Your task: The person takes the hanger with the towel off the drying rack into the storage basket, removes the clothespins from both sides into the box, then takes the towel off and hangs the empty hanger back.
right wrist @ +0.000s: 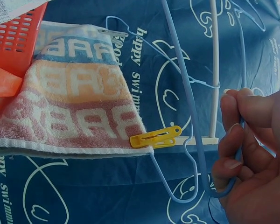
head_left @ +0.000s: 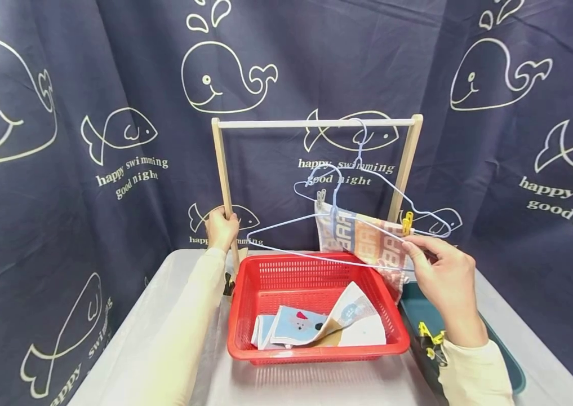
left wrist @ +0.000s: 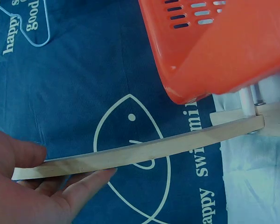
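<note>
My left hand (head_left: 222, 230) grips the left upright of a wooden drying rack (head_left: 223, 169), thumb on one side and fingers on the other in the left wrist view. My right hand (head_left: 445, 282) holds an empty light-blue clothes hanger (head_left: 334, 211) by its right end, in front of the rack and above a red basket (head_left: 316, 354). Behind it, a second blue hanger (head_left: 359, 151) hooks over the rack's top bar. A striped towel (right wrist: 79, 79) hangs from that one, with a yellow clothespin (right wrist: 156, 137) at one corner and a grey clothespin (head_left: 321, 196) at the other.
Folded small towels (head_left: 298, 324) lie in the basket. At the right stands a teal tray (head_left: 511, 369) with yellow and black clips (head_left: 425, 332), partly hidden by my right forearm. A black clip (head_left: 228, 285) is by the rack's left foot. A dark patterned curtain (head_left: 129, 67) surrounds the table.
</note>
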`<state>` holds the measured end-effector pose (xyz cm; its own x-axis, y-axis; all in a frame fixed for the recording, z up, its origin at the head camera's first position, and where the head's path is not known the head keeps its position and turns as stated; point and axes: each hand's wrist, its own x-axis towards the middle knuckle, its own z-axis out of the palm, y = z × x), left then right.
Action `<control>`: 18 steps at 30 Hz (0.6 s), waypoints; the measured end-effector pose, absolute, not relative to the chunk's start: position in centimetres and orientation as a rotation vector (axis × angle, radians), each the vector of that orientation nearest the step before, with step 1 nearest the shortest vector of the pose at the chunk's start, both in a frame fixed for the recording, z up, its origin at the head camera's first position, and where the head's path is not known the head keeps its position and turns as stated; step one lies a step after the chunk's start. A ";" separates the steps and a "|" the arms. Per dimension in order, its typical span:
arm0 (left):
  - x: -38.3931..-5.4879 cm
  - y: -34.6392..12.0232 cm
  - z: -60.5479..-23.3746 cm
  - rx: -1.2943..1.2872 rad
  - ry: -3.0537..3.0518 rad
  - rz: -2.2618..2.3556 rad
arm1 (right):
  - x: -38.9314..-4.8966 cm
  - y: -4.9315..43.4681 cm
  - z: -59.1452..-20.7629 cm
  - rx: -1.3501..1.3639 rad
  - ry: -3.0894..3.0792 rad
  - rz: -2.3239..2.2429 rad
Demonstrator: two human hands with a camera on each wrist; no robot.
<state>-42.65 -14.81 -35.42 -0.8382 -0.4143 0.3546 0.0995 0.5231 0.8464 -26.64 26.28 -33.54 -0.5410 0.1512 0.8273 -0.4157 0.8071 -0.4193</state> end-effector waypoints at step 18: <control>-42.6 -14.9 -35.5 0.248 -2.234 -1.280 | -25.8 26.1 -32.7 0.150 -2.041 0.771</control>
<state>-42.57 -14.95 -35.54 -0.8330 -0.4141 0.3670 0.1071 0.5301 0.8411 -25.78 26.08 -32.71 -0.5708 0.1867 0.7996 -0.3887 0.7964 -0.4634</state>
